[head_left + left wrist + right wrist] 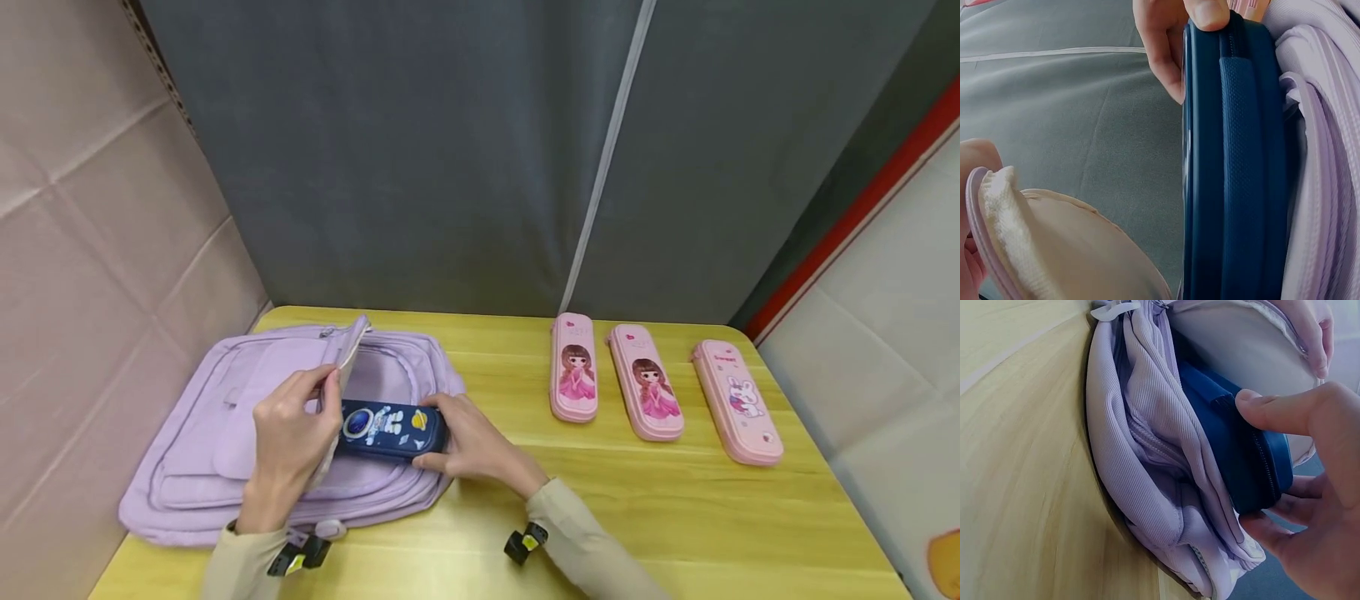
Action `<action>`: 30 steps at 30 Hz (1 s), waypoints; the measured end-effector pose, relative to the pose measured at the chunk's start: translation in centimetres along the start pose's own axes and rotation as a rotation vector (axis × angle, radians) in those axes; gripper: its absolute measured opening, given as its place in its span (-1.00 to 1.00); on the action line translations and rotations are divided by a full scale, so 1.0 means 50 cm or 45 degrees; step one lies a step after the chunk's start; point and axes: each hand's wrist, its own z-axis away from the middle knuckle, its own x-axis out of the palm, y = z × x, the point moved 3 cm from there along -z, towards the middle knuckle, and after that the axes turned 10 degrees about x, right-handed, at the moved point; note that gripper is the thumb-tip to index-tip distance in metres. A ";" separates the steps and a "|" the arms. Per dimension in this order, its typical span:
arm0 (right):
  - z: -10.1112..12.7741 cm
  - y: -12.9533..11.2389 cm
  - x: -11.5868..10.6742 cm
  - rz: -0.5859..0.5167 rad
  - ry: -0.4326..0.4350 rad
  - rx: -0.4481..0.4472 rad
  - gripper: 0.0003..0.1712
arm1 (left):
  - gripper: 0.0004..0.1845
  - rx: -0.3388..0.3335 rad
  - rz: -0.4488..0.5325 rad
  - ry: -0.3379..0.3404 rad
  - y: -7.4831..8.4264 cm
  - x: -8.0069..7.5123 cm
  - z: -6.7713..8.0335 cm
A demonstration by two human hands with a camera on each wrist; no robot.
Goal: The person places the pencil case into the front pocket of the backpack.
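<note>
A lilac backpack (247,417) lies on the table at the left, its front flap lifted. My left hand (296,425) pinches the edge of that flap (1000,231), whose cream lining faces the opening. With thumb and fingers my right hand (476,442) grips the outer end of a navy pencil case (393,429) printed with an astronaut and planets. The case's other end goes in under the raised flap and is hidden there in the head view. In the right wrist view the blue case (1235,444) lies between the flap and the backpack's body.
Three pink pencil cases lie in a row at the right: two with a doll print, the left one (574,367) and the middle one (645,383), and one with a rabbit (738,400). A grey curtain (450,167) hangs behind the wooden table (600,517).
</note>
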 end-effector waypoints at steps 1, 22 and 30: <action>-0.002 -0.001 0.001 0.001 -0.006 -0.009 -0.15 | -0.88 -0.002 0.001 0.001 -0.001 0.000 0.000; -0.046 -0.037 0.034 -0.099 0.015 0.009 -0.06 | -0.86 -0.111 -0.013 0.149 -0.024 -0.032 0.003; -0.057 -0.044 0.057 -0.161 -0.020 0.042 -0.16 | -0.87 -0.182 0.010 0.271 -0.034 -0.037 0.014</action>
